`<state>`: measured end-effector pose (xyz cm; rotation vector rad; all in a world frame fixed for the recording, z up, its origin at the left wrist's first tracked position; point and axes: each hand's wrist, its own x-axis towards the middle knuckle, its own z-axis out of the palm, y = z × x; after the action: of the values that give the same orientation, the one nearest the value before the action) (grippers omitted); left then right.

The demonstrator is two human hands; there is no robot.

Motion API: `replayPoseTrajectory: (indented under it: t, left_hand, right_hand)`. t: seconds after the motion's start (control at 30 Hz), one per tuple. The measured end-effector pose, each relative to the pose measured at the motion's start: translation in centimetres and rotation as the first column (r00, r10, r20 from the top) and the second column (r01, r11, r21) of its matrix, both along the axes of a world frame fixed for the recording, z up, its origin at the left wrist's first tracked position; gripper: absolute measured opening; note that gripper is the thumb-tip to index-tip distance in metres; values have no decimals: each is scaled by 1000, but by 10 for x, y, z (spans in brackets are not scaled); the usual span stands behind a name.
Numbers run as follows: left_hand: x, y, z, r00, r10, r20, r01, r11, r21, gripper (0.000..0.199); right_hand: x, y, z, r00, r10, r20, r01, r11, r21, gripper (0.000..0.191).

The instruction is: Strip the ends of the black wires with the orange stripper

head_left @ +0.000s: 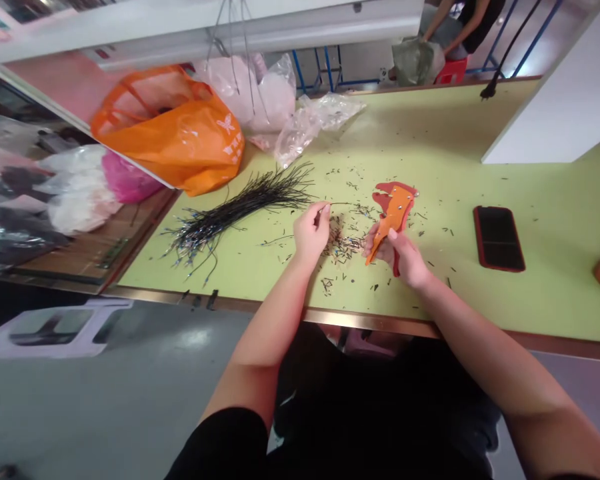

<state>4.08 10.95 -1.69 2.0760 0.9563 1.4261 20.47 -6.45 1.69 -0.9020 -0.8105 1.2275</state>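
Between thumb and fingertips, my left hand [312, 233] pinches a thin black wire [341, 203], whose free end points right toward the tool. My right hand [404, 259] is wrapped round the handles of an orange and red wire stripper [396, 208], its jaws facing up and to the left, a short gap from the wire's end. Left of my hands lies a large bundle of black wires [240, 207] with small pale tips at the lower left. Many short black clippings [347, 248] are scattered on the table under and between my hands.
On the green table [545, 300], a phone [500, 238] lies to the right. An orange bag [180, 133] and clear plastic bags [315, 123] stand at the back left. A white panel [555, 100] rises at the back right. A person [455, 33] sits beyond the table.
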Motion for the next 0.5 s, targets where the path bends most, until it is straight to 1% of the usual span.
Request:
replayPoseTrajectory:
  t: [0.1,0.2,0.3,0.4,0.5]
  left_hand:
    - [-5,-5,5,1000,3,-28,-2,1000,30,49]
    - [-9,-4,9,1000,23,-14,-22,999,43,51]
    - [-9,-6,10,1000,19,-8,-19,998,52,51]
    - [-6,-10,11,1000,0,-28,2,999,46,47]
    - [-5,-13,14,999,-4,-45,6,998,57,43]
  right_hand:
    - [-1,4,-1,996,82,-35,-83,996,-42,58]
    - [-1,5,0,985,162,-62,-165,985,-49,60]
    - [0,6,-1,970,237,-51,-239,969,-54,60]
    - [-2,5,-3,961,275,-35,-277,958,-69,58]
    - [-5,5,-2,967,255,-27,-257,962,-95,56]
